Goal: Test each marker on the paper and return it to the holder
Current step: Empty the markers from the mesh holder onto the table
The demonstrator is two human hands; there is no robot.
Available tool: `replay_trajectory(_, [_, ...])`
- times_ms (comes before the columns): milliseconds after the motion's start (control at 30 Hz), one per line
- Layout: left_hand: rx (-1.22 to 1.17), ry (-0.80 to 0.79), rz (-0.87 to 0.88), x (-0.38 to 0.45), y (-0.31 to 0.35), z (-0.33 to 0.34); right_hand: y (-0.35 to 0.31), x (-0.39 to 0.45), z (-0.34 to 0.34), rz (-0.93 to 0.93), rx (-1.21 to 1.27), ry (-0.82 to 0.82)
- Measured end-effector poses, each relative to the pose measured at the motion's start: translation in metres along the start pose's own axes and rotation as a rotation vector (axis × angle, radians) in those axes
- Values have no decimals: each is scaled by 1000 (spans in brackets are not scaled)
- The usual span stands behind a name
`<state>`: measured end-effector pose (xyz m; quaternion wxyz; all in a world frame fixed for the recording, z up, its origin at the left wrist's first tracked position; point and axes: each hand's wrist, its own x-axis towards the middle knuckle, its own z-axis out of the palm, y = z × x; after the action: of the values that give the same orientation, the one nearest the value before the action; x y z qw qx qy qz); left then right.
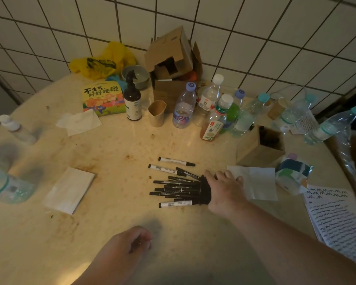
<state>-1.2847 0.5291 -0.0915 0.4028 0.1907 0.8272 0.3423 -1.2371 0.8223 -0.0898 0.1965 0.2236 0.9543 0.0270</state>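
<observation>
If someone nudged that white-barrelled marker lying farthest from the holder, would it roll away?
The marker probably rolls easily: its barrel looks round and slim, lying free on the smooth table. It likely feels light and stiff. A clip, if any, can't be seen.

The right hand hides the tipped holder's base; paper runs off-frame.

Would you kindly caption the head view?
Right hand tips black holder, spilling markers onto table; left hand idle.
</observation>
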Motion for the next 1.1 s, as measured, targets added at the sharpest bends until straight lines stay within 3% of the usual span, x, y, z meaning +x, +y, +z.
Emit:
replay_trajectory(767, [62, -6, -34, 6, 6, 5, 42, -23, 21, 91, 103, 15])
replay_trajectory(1100, [94, -42, -13, 3, 5, 8, 56, -51, 37, 337, 626, 41])
